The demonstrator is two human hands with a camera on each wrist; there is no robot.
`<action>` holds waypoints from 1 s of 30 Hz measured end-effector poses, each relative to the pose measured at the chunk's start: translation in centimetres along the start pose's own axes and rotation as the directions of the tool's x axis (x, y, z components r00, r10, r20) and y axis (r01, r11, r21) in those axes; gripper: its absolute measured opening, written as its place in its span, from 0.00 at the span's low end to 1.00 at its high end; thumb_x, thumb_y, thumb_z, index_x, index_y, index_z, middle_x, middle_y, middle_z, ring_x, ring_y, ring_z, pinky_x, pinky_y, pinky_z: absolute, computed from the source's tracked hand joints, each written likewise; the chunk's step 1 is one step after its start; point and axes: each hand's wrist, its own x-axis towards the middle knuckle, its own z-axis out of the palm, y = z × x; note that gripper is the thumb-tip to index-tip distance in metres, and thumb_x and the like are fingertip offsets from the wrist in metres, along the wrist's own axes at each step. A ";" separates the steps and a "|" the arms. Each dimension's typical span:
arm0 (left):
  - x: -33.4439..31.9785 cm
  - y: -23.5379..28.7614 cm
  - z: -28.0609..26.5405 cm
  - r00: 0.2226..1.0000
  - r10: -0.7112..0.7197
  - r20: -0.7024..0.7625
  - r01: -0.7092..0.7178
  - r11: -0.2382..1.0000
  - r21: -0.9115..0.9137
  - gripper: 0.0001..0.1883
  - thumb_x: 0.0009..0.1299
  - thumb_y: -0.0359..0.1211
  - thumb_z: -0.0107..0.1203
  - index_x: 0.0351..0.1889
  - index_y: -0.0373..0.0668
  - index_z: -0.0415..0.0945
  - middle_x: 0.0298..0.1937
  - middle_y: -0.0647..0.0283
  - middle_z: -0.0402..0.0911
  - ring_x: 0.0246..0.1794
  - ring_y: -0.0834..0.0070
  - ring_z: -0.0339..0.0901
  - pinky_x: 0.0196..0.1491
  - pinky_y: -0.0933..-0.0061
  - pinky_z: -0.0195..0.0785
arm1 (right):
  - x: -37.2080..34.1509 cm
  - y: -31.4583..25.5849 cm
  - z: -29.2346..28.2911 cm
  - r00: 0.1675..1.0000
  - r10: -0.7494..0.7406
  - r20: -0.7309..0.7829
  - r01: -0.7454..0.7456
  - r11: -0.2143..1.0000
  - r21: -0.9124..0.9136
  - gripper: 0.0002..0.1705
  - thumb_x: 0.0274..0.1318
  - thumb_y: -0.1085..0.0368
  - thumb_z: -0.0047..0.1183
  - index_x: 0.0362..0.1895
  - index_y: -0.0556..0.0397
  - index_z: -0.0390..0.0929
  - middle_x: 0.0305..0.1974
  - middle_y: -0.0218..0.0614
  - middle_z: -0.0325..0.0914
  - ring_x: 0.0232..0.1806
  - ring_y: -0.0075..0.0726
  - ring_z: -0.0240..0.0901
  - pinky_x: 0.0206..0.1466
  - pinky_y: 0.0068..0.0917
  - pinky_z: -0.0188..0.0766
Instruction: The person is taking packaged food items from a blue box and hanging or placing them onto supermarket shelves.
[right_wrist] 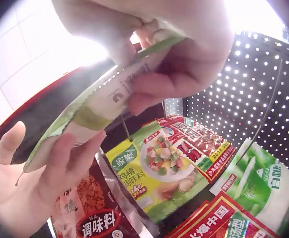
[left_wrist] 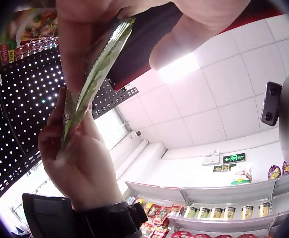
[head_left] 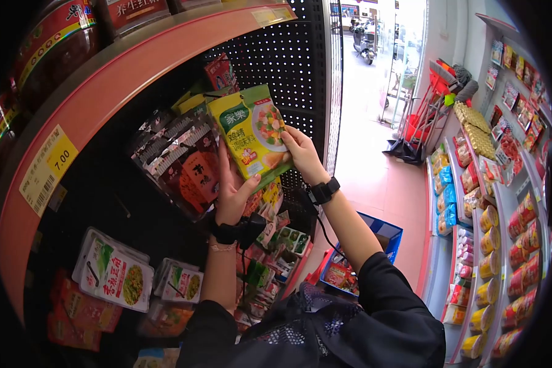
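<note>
Before a black pegboard [head_left: 276, 37], I watch one green-and-yellow chicken seasoning packet [head_left: 251, 132] held up between two hands. The right hand [head_left: 303, 156] pinches its side edge; the left hand [head_left: 232, 199] supports it on extended fingers, thumb standing apart. I judge it light, pliable and somewhat slick, quick to crease; I would grip its flat sealed margin. Close by, I count one matching packet [right_wrist: 157, 168] and one green-and-white bag [right_wrist: 256, 183]; farther off, six cups [left_wrist: 216, 213] on a shelf [left_wrist: 237, 222].
</note>
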 end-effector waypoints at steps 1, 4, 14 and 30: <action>0.1 0.0 0.0 1.000 0.000 0.006 0.000 1.000 -0.009 0.42 0.53 0.17 0.39 0.61 0.47 0.27 0.59 0.55 0.49 0.58 0.70 0.51 0.58 0.70 0.46 | 0.2 0.4 -0.1 1.000 -0.016 0.000 0.016 1.000 0.007 0.15 0.55 0.61 0.39 0.42 0.58 0.66 0.24 0.23 0.68 0.14 0.10 0.58 0.17 0.08 0.56; 0.2 -0.5 -0.6 1.000 0.000 0.005 0.000 1.000 -0.007 0.41 0.53 0.17 0.39 0.61 0.46 0.27 0.59 0.55 0.49 0.59 0.70 0.51 0.58 0.69 0.45 | 0.4 0.3 -0.1 1.000 -0.011 -0.006 0.011 1.000 0.009 0.15 0.55 0.61 0.39 0.42 0.58 0.66 0.24 0.24 0.67 0.14 0.10 0.57 0.17 0.08 0.55; 0.5 -1.0 -0.1 0.996 0.089 0.011 -0.089 0.996 -0.023 0.42 0.52 0.18 0.38 0.61 0.46 0.26 0.61 0.55 0.44 0.60 0.68 0.48 0.59 0.67 0.43 | 0.9 0.0 -0.2 1.000 0.019 0.004 -0.019 0.999 -0.030 0.18 0.55 0.60 0.39 0.46 0.58 0.66 0.24 0.20 0.68 0.14 0.07 0.55 0.16 0.06 0.51; 0.8 -1.3 -1.3 0.998 0.057 -0.034 -0.058 0.998 -0.031 0.38 0.54 0.20 0.38 0.62 0.44 0.30 0.60 0.55 0.45 0.59 0.68 0.48 0.59 0.69 0.42 | 2.1 -0.5 0.8 0.999 0.048 0.022 -0.047 0.997 -0.062 0.16 0.54 0.61 0.40 0.41 0.61 0.68 0.21 0.24 0.68 0.13 0.12 0.57 0.17 0.11 0.55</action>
